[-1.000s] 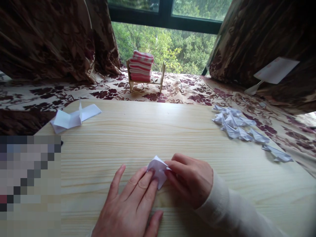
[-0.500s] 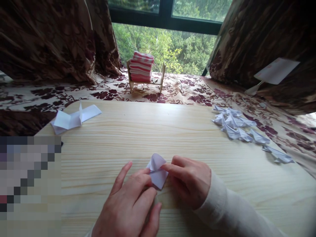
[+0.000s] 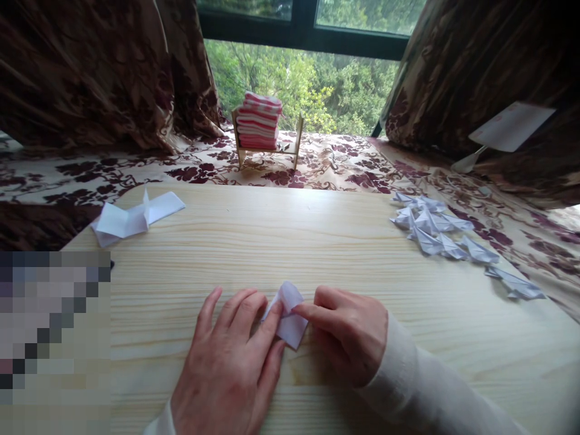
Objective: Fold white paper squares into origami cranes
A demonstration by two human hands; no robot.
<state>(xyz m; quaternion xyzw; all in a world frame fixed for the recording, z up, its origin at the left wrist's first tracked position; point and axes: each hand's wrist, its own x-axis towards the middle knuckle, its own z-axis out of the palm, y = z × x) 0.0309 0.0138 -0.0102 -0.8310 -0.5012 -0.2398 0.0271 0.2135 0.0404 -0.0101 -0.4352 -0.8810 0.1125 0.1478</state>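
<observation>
A small sheet of folded white paper (image 3: pixel 292 331) lies on the table between my hands, its upper flap raised in a curved peak. My left hand (image 3: pixel 229 362) holds it at the left, the index fingertip on the flap and the thumb along the lower edge. The other left fingers are spread over the wood. From the right, the index finger of my right hand (image 3: pixel 356 332) presses on the paper at the base of the flap. Its remaining fingers are curled under, and the thumb is hidden.
Several folded paper pieces (image 3: pixel 428 225) sit along the right edge of the pale wooden table (image 3: pixel 272 235). Creased paper strips (image 3: pixel 124 220) lie at the far left. Behind the table, a small wooden rack (image 3: pixel 296 142) holds folded pink-and-white cloths (image 3: pixel 258 124).
My left hand has shifted and its fingers have spread to the left; its index fingertip now rests on the flap. My right hand and the paper have hardly moved.
</observation>
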